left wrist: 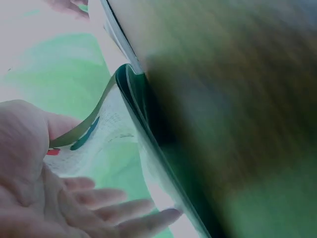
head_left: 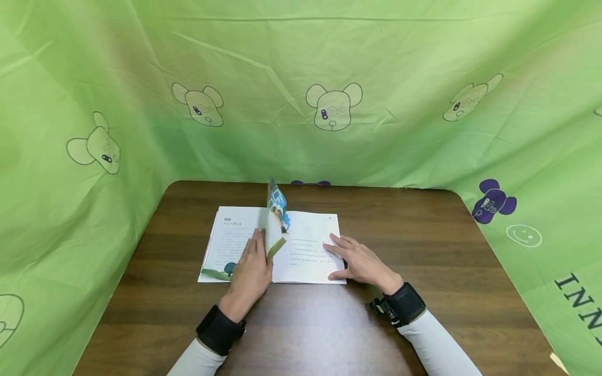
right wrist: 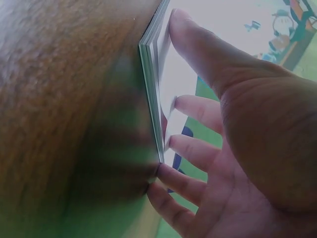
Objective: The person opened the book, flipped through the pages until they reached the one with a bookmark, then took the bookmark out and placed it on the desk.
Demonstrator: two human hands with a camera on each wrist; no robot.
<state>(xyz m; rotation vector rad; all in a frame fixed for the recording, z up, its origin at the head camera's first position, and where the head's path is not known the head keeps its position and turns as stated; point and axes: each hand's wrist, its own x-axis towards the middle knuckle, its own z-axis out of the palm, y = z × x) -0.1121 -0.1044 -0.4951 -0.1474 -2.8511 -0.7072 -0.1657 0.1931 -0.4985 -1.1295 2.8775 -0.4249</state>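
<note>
An open picture book (head_left: 308,269) lies on the table, printed text on both sides. One leaf (head_left: 277,209) with a coloured drawing stands up near the spine. My left hand (head_left: 251,269) rests on the left page with its fingers straight, its thumb side against the standing leaf. In the left wrist view, the leaf bends upward beside the thumb (left wrist: 59,124). Spread over the right page's outer edge is my right hand (head_left: 359,261). The right wrist view shows its thumb on the white page and the other fingertips by the page edges (right wrist: 151,74).
The brown wooden table (head_left: 400,224) extends around the book on all sides. A green curtain (head_left: 263,141) with cartoon bear heads hangs behind the table and along both sides. Black bands (head_left: 221,330) with cameras wrap both wrists.
</note>
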